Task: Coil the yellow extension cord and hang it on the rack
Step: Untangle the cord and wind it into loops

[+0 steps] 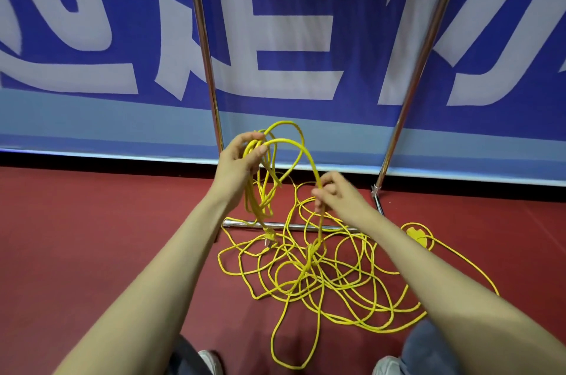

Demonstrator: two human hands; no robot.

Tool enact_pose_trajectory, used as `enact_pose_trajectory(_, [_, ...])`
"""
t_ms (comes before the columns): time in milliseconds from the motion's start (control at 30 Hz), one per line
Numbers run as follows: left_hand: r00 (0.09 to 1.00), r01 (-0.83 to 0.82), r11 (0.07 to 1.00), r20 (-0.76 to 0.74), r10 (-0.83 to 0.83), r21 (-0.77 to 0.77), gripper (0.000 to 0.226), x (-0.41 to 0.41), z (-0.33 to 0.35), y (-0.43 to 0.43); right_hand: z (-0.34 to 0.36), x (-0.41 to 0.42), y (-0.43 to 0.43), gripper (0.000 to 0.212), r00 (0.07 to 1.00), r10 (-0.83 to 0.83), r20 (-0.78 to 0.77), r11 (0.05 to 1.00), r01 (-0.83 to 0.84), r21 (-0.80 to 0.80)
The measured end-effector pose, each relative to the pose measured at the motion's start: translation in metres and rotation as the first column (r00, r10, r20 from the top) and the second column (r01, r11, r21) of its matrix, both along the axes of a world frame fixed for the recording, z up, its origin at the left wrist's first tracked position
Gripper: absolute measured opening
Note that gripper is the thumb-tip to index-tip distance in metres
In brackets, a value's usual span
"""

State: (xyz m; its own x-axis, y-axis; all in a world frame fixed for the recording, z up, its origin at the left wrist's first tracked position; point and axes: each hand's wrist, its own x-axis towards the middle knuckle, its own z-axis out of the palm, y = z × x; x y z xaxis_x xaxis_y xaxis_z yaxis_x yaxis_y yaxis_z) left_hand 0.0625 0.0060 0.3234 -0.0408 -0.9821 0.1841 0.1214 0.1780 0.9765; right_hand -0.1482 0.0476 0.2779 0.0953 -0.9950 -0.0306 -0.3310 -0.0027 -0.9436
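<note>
Cord (309,270): few loops gathered in left hand (242,160); right hand (332,192) pinches the next length. Most lies tangled on floor (92,236) before rack (203,37). Coiling early; hanging not begun.

Left forearm (165,258) and right forearm (435,270) are bare to the frame edge; left hand (242,157) and right hand (340,194) are bare too. Blue denim trousers (428,347) on both legs. White shoes (211,362), rounded toes, just showing at bottom edge.
</note>
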Motion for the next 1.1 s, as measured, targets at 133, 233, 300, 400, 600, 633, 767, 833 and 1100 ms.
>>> enact_pose_trajectory(133, [0.992,-0.018,0.994,0.130,0.004,0.105,0.014,0.007,-0.012,-0.003,0.032,-0.014,-0.003,0.007,0.960,-0.260,-0.102,0.895,0.200,-0.399])
enact_pose_trajectory(233, [0.962,-0.034,0.985,0.272,-0.013,0.170,0.023,0.013,-0.024,-0.004,0.042,-0.024,-0.001,0.014,0.921,-0.181,-0.345,0.875,-0.010,-0.485])
enact_pose_trajectory(300, [0.963,0.002,0.978,0.263,-0.058,0.209,0.029,0.015,-0.028,-0.003,0.042,-0.023,0.000,0.016,0.852,-0.031,-0.523,0.884,-0.221,-0.412])
enact_pose_trajectory(400, [0.968,0.070,0.974,0.223,-0.119,0.215,0.029,0.009,-0.024,0.002,0.037,-0.008,-0.001,0.021,0.692,0.157,-0.704,0.864,-0.442,-0.241])
enact_pose_trajectory(600, [0.929,0.298,0.926,0.151,-0.337,0.232,0.027,-0.007,-0.016,0.012,0.038,0.020,0.003,0.018,0.797,0.243,-0.553,0.868,-0.433,-0.244])
enact_pose_trajectory(633, [0.913,0.337,0.914,0.161,-0.376,0.224,0.031,-0.008,-0.018,0.013,0.039,0.020,0.002,0.013,0.857,0.231,-0.461,0.890,-0.377,-0.256])
enact_pose_trajectory(767, [0.842,0.461,0.865,0.211,-0.496,0.198,0.053,-0.012,-0.021,0.016,0.043,0.020,0.004,0.019,0.958,0.196,-0.209,0.930,-0.249,-0.269])
enact_pose_trajectory(833, [0.829,0.468,0.865,0.251,-0.501,0.180,0.054,-0.013,-0.019,0.017,0.042,0.021,0.004,0.021,0.968,0.211,-0.133,0.933,-0.240,-0.268])
enact_pose_trajectory(1100, [0.830,0.495,0.843,0.174,-0.530,0.208,0.039,-0.014,-0.012,0.019,0.039,0.017,0.005,0.018,0.972,0.177,-0.153,0.953,-0.208,-0.221])
